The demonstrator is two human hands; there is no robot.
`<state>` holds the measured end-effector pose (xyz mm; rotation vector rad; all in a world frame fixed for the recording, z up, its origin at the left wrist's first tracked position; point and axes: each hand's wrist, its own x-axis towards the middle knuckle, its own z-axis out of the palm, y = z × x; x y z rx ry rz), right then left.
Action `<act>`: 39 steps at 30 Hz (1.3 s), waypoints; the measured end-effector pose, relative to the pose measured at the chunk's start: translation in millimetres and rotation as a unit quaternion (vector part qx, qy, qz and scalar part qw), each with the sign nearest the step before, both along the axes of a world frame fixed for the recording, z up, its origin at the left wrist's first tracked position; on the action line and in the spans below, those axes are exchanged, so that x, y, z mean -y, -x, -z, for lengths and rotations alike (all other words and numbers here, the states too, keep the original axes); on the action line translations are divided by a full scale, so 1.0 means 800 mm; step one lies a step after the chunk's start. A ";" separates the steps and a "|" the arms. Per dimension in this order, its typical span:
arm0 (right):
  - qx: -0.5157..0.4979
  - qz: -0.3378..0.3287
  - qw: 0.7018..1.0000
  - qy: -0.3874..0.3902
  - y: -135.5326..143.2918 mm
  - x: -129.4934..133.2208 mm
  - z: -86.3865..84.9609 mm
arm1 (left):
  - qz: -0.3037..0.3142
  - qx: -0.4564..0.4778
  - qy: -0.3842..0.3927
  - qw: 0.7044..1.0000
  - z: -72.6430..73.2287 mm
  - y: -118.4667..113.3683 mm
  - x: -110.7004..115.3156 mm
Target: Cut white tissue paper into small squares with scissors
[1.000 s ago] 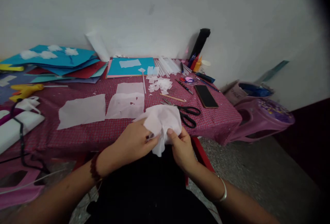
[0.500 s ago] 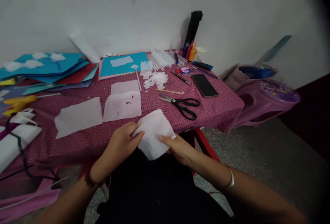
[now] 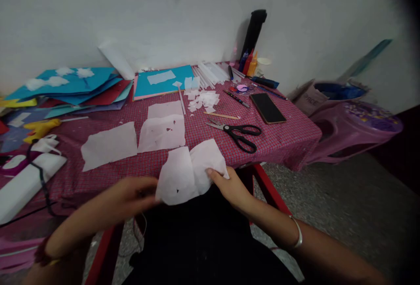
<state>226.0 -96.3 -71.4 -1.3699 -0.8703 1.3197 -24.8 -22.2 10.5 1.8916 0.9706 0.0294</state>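
Observation:
My right hand pinches a thin white paper sheet at its right edge, thumb on top. The sheet is held over my lap at the table's front edge; a fold or overlap line runs down its middle, and a small dark hole shows in its left part. My left hand, blurred by motion, is closed at the sheet's left edge. Just beyond lie more white paper pieces, one with small holes, and another white sheet. Black-handled scissors rest beyond my right hand.
On the checked tablecloth are a phone, paper scraps, a thin wooden stick, coloured sheets, a yellow glue gun and paint bottles. A black cord hangs at left. A pink stool stands right.
The white sheet has spread out to the left, showing its holed part. My left hand has moved left with its edge; my right hand keeps its grip. The view has shifted slightly left.

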 end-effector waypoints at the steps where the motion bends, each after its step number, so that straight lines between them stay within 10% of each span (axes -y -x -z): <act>1: 0.013 -0.003 1.000 -0.001 -0.001 0.000 -0.002 | -0.099 0.014 -0.037 0.994 -0.004 0.001 -0.009; 4: 0.041 -0.003 0.999 0.010 -0.006 0.001 -0.005 | -0.276 0.078 0.000 0.958 0.002 -0.006 -0.016; 8: 0.060 -0.004 0.998 0.021 -0.008 0.002 -0.004 | -0.268 0.153 0.153 0.939 0.032 -0.025 0.012; 21: -0.179 0.018 0.979 0.094 -0.003 0.003 0.010 | -0.372 0.236 0.066 0.895 0.051 -0.041 0.040; 30: -0.224 -0.066 0.968 0.086 -0.013 0.001 0.000 | -0.258 0.111 -0.036 0.959 0.066 -0.028 0.041; 39: -0.113 -0.181 0.976 0.050 -0.048 -0.028 -0.026 | -0.078 0.058 -0.192 0.977 0.021 -0.025 0.019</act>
